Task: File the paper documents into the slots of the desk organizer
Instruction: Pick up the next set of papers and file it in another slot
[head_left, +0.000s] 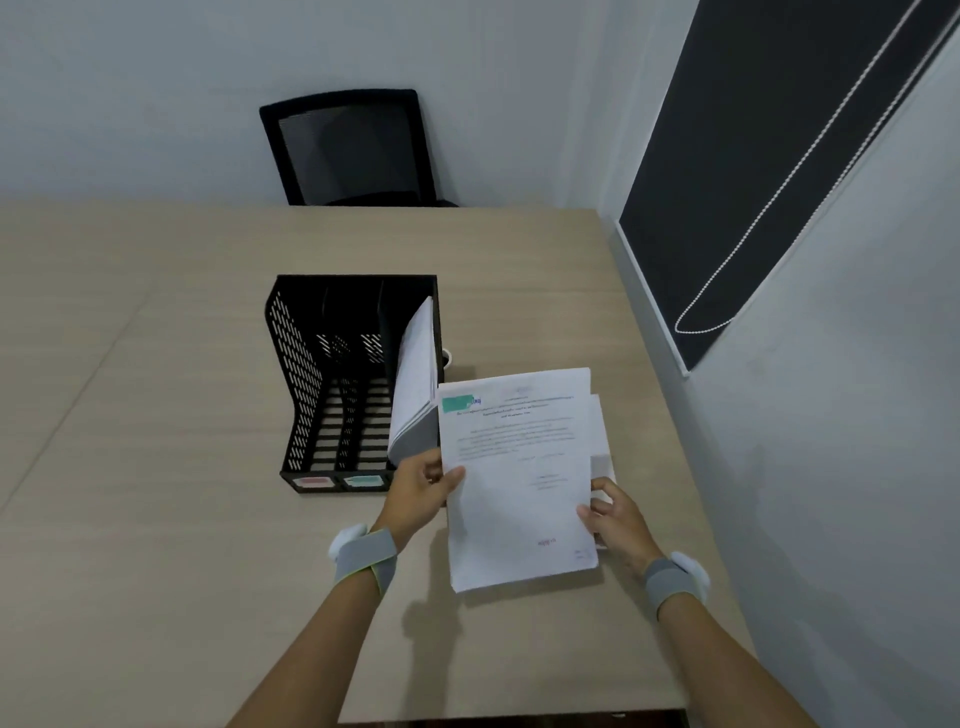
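We start with the desk (208, 364), a broad pale wood-grain surface with an office chair (353, 148) pushed up to its far side. On it stands the black perforated desk organizer (311, 384), its open slots facing us; the two left slots look empty, and the rightmost one already holds a leaning sheaf of filed papers (415, 379). Just right of the organizer, close to us, is the document (514, 478) we have in hand: a printed sheet, or a thin set of sheets, with a green tag at its top left corner, and under it more loose pages (602, 441) jut out on the right. We cannot tell how many sheets we hold. Our left hand (421, 486) pinches the document's left edge, thumb on top and fingers curled beneath. Our right hand (618, 514) closes on the lower right edge in the same way. Paper like this we judge light, limp and slippery sheet against sheet, so a grip at one corner would let it sag and fan out. We would hold both long edges, square the pile, then stand it on its short edge so that it stiffens enough to slide down into a slot without buckling. The coloured labels (337, 481) on the organizer's front lip are too blurred to read.
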